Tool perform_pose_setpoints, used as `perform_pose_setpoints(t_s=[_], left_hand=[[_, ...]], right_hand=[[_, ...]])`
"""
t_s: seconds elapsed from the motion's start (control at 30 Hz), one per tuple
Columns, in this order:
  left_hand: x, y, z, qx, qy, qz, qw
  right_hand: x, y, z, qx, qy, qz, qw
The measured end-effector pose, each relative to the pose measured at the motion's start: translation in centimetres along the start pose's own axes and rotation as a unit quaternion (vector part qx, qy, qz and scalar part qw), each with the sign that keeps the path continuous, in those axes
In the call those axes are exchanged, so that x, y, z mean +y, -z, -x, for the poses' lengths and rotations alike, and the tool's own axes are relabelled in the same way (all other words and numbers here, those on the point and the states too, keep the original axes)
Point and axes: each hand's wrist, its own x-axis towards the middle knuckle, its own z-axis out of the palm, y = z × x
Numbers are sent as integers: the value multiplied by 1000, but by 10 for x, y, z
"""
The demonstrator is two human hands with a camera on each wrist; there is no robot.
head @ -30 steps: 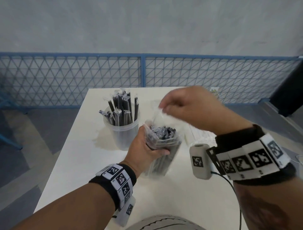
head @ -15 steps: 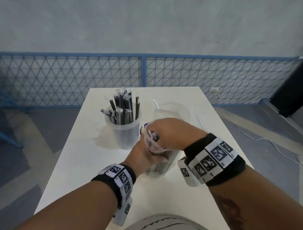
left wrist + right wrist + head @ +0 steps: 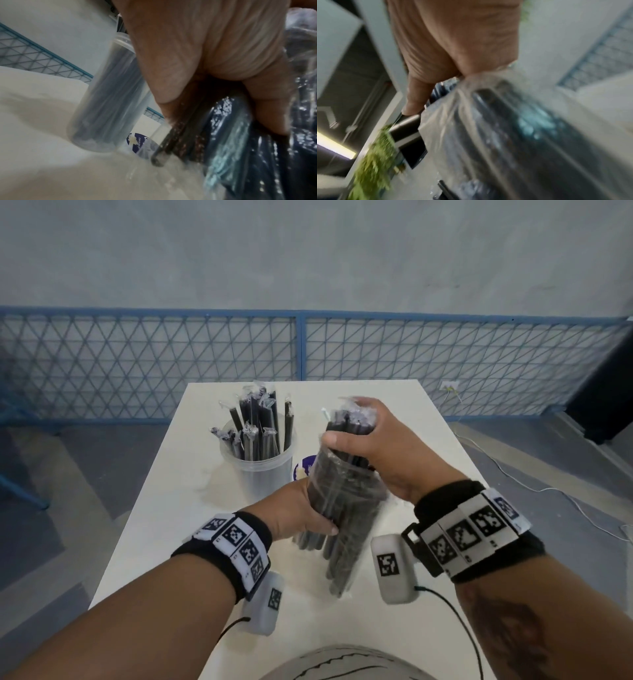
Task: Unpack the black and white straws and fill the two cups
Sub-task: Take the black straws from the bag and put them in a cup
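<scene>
A clear plastic bag of black straws (image 3: 342,508) hangs tilted over the white table (image 3: 164,542). My left hand (image 3: 308,508) grips the bag round its lower middle. My right hand (image 3: 356,428) grips a bunch of black straws (image 3: 349,422) sticking out of the bag's mouth. Left of them stands a clear cup (image 3: 260,474) holding several wrapped black straws (image 3: 260,422). In the left wrist view my fingers (image 3: 205,54) curl round the bag (image 3: 240,135) beside that cup (image 3: 106,97). The right wrist view is blurred: my fingers (image 3: 453,47) are on the bag (image 3: 505,128). The second cup is hidden.
A purple-and-white label (image 3: 305,467) shows on the table between the cup and the bag. A blue mesh fence (image 3: 301,354) runs behind the table's far edge. Grey floor lies on both sides, with a white cable (image 3: 513,477) on the right.
My right hand dropped from above the bag to its mouth, took hold of a bunch of black straws and has drawn them up and away. The bag has tipped further.
</scene>
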Motion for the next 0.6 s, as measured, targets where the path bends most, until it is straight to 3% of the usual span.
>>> perform_pose_setpoints(t_s=[0.1, 0.17, 0.23, 0.4, 0.6], left_hand=[[-2, 4, 1, -35, 0, 27, 999], [-1, 5, 2, -76, 2, 22, 997], [2, 5, 2, -121, 15, 7, 993], [11, 3, 1, -185, 38, -7, 982], [17, 12, 2, -246, 83, -80, 962]], right_hand=[[22, 5, -8, -68, -47, -215, 973], [24, 3, -3, -137, -41, -172, 975], [24, 1, 0, -165, -34, -116, 979], [23, -3, 5, -84, -17, -94, 992], [3, 9, 6, 17, 0, -191, 981]])
